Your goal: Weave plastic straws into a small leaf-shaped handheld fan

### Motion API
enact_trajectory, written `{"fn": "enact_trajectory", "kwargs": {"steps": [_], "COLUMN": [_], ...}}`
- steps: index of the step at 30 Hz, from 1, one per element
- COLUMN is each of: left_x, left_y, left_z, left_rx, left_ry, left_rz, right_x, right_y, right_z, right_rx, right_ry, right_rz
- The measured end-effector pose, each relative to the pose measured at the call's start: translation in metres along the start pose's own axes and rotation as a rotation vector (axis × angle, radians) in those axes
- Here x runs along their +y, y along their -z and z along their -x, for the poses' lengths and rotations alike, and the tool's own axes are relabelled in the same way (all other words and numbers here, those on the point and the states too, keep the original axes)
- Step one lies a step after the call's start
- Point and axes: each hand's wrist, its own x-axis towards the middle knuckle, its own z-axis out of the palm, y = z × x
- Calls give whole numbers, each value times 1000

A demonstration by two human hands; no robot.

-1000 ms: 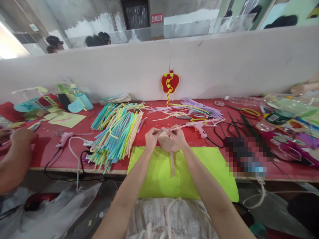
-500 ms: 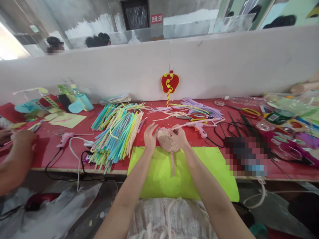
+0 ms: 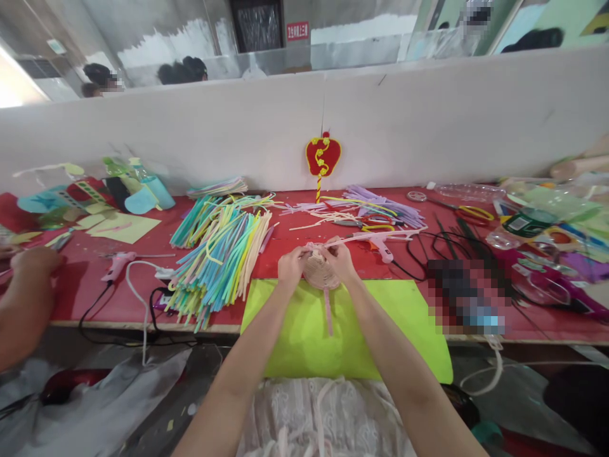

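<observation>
Between my hands is a small round fan shape (image 3: 320, 274) in pale peach, coiled from pipe cleaners, with a pink handle (image 3: 328, 311) pointing toward me over the lime-green sheet (image 3: 280, 343). My left hand (image 3: 291, 265) pinches the fan's upper left edge. At the upper right, my right hand (image 3: 341, 259) has its fingers closed on a long pink pipe cleaner (image 3: 375, 235), which runs off to the right above the pink glue gun (image 3: 382, 247). The fingertips hide part of the fan's top edge.
To the left lies a big pile of coloured pipe cleaners (image 3: 223, 254). A red fan (image 3: 323, 157) stands at the white partition (image 3: 214, 139). Scissors (image 3: 473, 214), a cluttered heap of bottles (image 3: 528, 222) and cords are to the right. A co-worker's arm (image 3: 23, 298) rests at far left.
My left hand let go of the fan's edge half a second ago with fingers spread, then closed on it again. My right hand stayed at the pink pipe cleaner.
</observation>
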Motion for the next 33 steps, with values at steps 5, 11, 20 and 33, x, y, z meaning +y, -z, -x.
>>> {"fn": "enact_trajectory", "kwargs": {"steps": [5,11,20,33], "left_x": [4,1,1,-1], "left_y": [1,-1,-4,0], "left_z": [0,-3,-4,-4], "left_rx": [-42,-47,-74,-100], "left_ry": [-5,-147,-151,-119], "left_rz": [19,71,61,-31], "right_x": [0,1,8,1], "right_y": [-2,-1,0,-2], "right_z": [1,1,-1,1], "right_rx": [5,-17,-19,-3], "right_ry": [3,-4,-28,-31], "right_rz": [29,52,60,146]}}
